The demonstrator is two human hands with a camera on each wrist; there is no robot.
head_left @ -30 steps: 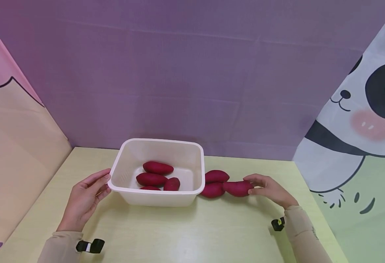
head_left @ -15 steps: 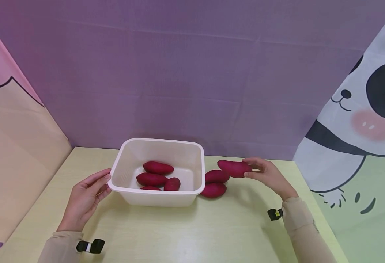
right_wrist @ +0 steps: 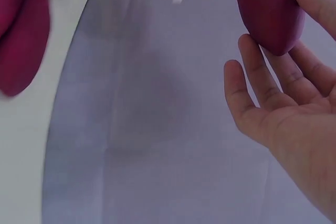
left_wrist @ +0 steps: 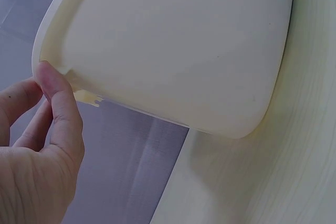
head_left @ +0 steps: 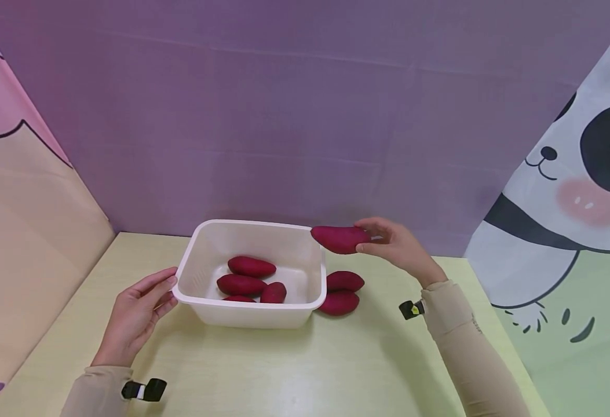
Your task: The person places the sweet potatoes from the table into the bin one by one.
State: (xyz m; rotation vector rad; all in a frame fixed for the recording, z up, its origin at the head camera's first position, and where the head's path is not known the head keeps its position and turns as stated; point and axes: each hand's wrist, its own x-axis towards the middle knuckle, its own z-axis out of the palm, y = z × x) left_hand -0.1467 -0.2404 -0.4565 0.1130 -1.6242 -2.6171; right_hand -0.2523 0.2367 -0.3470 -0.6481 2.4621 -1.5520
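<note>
My right hand (head_left: pixel 395 246) pinches a sweet potato (head_left: pixel 338 240) by its right end, thumb on one side and fingers on the other. The sweet potato is raised, its left tip overlapping the right rim of a white plastic basin (head_left: pixel 255 315) in the head view. In the right wrist view its rounded end (right_wrist: pixel 273 24) sits between thumb and fingertips. My left hand (head_left: pixel 135 313) pinches the basin's left rim, the thumb on the rim (left_wrist: pixel 38 45) in the left wrist view. Several sweet potatoes (head_left: pixel 242 284) lie inside the basin, one partly hidden by the front wall.
Two sweet potatoes (head_left: pixel 340 303) lie on the pale wooden table (head_left: pixel 284 370) against the basin's right side. A purple cloth wall (head_left: pixel 294 116) rises behind the table. Printed cloth panels stand at left and at right, the right one showing a panda (head_left: pixel 586 174).
My right hand has lifted the sweet potato off the table and carried it up and left to the basin's right rim. The left hand and basin have stayed in place.
</note>
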